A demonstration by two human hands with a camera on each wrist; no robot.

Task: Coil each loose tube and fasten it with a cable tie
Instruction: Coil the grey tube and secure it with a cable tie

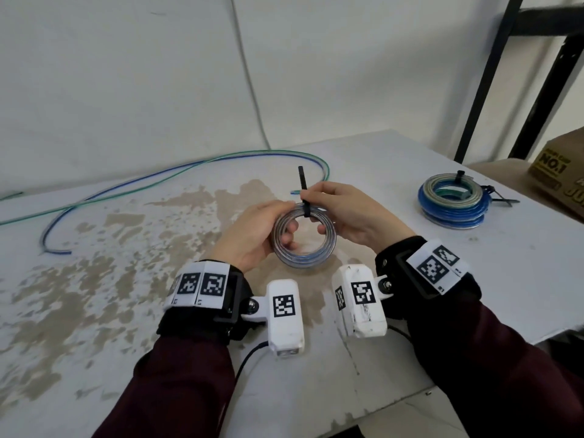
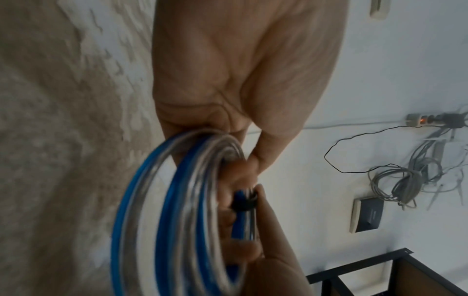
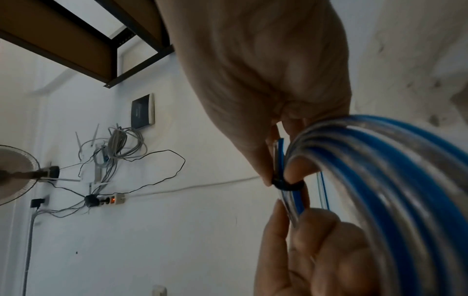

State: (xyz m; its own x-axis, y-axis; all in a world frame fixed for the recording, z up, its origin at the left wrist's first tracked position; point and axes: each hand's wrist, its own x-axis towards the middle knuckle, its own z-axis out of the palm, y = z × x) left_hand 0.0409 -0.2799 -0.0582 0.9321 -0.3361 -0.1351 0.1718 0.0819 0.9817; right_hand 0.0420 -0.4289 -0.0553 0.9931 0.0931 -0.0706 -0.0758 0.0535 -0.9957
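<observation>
Centre of the head view: the coil (image 1: 302, 238) is held up just above the tabletop (image 1: 410, 172), facing the camera so the tie (image 1: 302, 184) can be worked at its top edge. The left hand (image 1: 252, 235) has its grip curled round the coil's left side, fingers through the hole, keeping the turns bunched. The right hand (image 1: 347, 213) pinches the tie where it wraps the turns, thumb inside the ring (tail standing straight up, probably ready for pulling tight). At right, finished coils (image 1: 452, 200) sit stacked aside. Upper left, loose tubes (image 1: 132, 188) lie sprawled, apparently waiting their turn.
</observation>
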